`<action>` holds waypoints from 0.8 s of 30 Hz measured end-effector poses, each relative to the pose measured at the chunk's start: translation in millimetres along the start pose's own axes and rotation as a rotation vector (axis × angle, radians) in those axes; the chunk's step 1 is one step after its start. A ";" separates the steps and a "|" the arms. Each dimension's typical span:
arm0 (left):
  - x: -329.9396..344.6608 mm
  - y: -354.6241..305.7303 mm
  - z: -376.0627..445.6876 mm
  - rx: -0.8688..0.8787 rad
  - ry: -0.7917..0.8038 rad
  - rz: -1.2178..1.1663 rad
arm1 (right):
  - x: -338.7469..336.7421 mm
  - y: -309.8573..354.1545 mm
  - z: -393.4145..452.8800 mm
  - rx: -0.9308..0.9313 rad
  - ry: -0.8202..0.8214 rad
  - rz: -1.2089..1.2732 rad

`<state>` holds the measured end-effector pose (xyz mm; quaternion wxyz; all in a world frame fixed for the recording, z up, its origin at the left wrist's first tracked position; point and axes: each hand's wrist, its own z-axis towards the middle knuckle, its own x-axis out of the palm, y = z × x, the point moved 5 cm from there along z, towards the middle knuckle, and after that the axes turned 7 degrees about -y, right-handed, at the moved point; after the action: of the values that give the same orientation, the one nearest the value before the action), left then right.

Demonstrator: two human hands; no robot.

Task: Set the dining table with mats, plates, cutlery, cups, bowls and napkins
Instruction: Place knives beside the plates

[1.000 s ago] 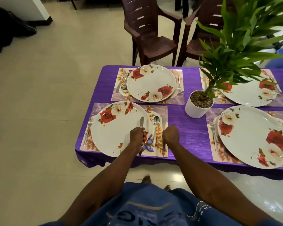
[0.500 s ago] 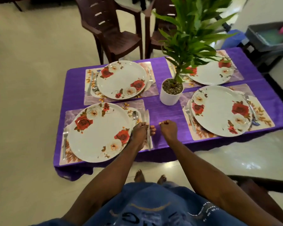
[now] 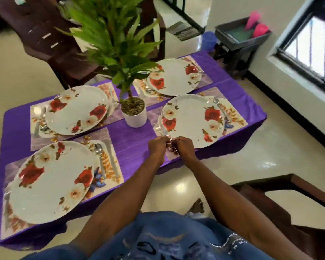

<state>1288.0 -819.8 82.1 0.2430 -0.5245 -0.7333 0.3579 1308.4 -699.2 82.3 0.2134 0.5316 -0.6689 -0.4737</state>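
Hands have left the near-left place setting, where half a second ago the left hand was by its knife and spoon and the right hung curled beside it; both now meet at the near-left corner of the near-right setting. The left hand (image 3: 158, 147) and right hand (image 3: 184, 147) are curled, fingertips almost touching, over a glinting sliver of metal at the plate's left edge, probably the fork (image 3: 162, 131) lying there. Motion blur hides whether either hand pinches it, so I cannot tell their hold.

The near-left setting reads as finished for cutlery: the near-left plate (image 3: 49, 181) sits on its floral mat (image 3: 109, 136), with a spoon (image 3: 99, 156) and a knife (image 3: 113, 156) lying parallel just right of it. The near-right plate (image 3: 191, 121) lies on its own mat, a spoon (image 3: 219, 106) along its far-right rim. Two more plates, the far-left plate (image 3: 77, 109) and the far-right plate (image 3: 174, 77), occupy mats across the purple tablecloth (image 3: 135, 143), with the potted plant (image 3: 133, 113) between all four.

Judging by this shift, the person is straightening cutlery place by place. No cups, bowls or napkins are on the table, so much of the task is left. The grey tray (image 3: 240, 36) holding pink cone shapes at far right may supply them, though that is a guess.
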 end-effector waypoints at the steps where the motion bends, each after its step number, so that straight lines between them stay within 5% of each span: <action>1: 20.9 2.6 -5.3 -0.032 0.018 -0.032 | -17.5 2.8 8.5 -0.005 -0.001 -0.017; 11: 171.0 -0.9 -37.7 0.070 0.042 0.110 | -155.2 15.6 90.2 -0.115 -0.091 -0.140; 24: 248.5 -26.1 18.7 0.126 -0.036 0.243 | -185.4 62.1 190.5 -0.089 -0.137 -0.193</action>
<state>1176.4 -595.5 86.0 0.2170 -0.5865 -0.6449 0.4393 1190.2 -453.3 88.5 0.1439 0.5499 -0.6060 -0.5565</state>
